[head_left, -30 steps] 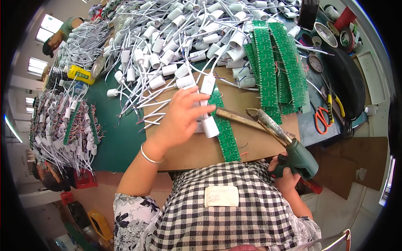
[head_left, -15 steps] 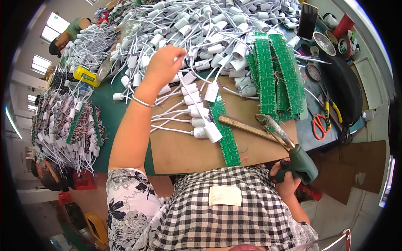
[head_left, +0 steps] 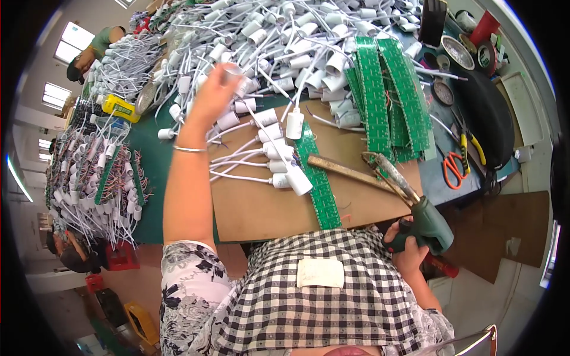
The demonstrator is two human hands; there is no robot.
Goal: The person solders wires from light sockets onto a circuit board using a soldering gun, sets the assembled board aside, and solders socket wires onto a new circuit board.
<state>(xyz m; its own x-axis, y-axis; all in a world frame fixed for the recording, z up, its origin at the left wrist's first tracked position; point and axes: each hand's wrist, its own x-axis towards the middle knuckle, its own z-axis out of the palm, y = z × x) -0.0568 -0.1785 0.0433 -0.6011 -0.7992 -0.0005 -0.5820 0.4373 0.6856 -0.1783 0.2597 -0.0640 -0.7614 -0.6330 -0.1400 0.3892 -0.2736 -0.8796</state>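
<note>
My left hand [head_left: 211, 98], somewhat blurred, is closed at the near edge of a heap of white lamp holders with cables [head_left: 255, 35]. Between its fingertips a white lamp holder [head_left: 232, 70] shows its round open end. My right hand [head_left: 409, 252] grips the dark green handle of a soldering gun [head_left: 430, 225], whose metal barrel slants up and left. A narrow green circuit board strip [head_left: 323, 202] lies before me on a brown board [head_left: 255, 207]. Several lamp holders sit in a row along the strip's left side, cables to the left. A brown bar [head_left: 350, 172] crosses the strip.
Stacked green circuit boards [head_left: 374, 101] lie to the right. Beyond them are orange-handled scissors [head_left: 455, 171], yellow-handled pliers [head_left: 465, 154] and round metal dishes [head_left: 457, 52]. At left stand a yellow bottle [head_left: 120, 108] and a pile of wired lamp holders [head_left: 98, 178]. Other people are at the far left.
My left hand has moved left and slightly down from the heap, and a white lamp holder now shows in its fingers. My right hand still holds the soldering gun in nearly the same place.
</note>
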